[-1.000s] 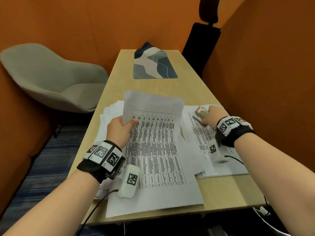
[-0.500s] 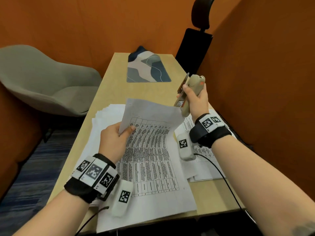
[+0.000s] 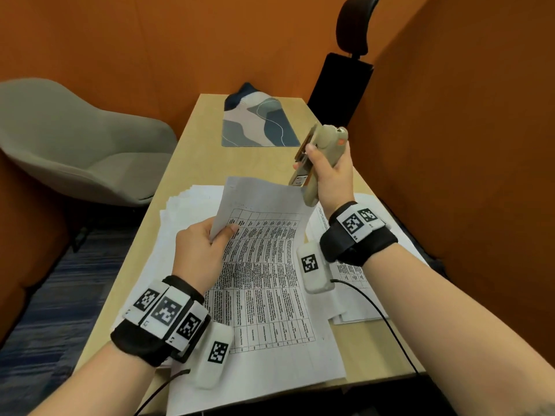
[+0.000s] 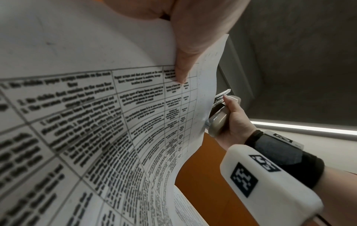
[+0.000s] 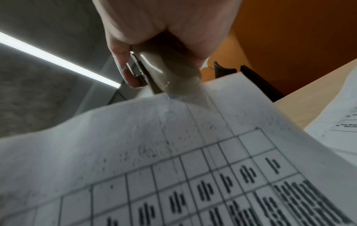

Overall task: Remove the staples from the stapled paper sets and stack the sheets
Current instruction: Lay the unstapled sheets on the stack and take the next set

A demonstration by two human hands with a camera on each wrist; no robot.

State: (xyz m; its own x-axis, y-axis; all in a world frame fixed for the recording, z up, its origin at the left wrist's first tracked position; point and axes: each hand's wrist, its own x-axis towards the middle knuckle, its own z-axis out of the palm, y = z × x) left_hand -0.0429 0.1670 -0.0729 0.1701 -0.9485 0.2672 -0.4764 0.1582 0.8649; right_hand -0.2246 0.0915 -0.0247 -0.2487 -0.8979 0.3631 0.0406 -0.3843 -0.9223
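A stapled paper set [image 3: 264, 265] printed with a table lies in front of me, its far end lifted off the wooden table [image 3: 198, 151]. My left hand [image 3: 201, 244] pinches its far left edge, thumb on the printed side [image 4: 181, 67]. My right hand [image 3: 327, 172] grips a beige stapler-like tool [image 3: 318, 157], held upright with its lower end against the set's far right corner [image 4: 210, 120]. In the right wrist view the tool [image 5: 170, 73] meets the paper's edge [image 5: 173, 97]. I cannot make out a staple.
A loose pile of white sheets [image 3: 186, 205] lies under the set on the left. More printed sheets [image 3: 354, 295] lie on the right under my right forearm. A patterned mat [image 3: 258, 124] is at the table's far end. A grey chair [image 3: 75, 145] stands left, a black chair [image 3: 342, 85] behind.
My right hand picked the tool up from the sheets on the right and brought it to the set's far right corner. My left hand kept its pinch and raised the set's far end.
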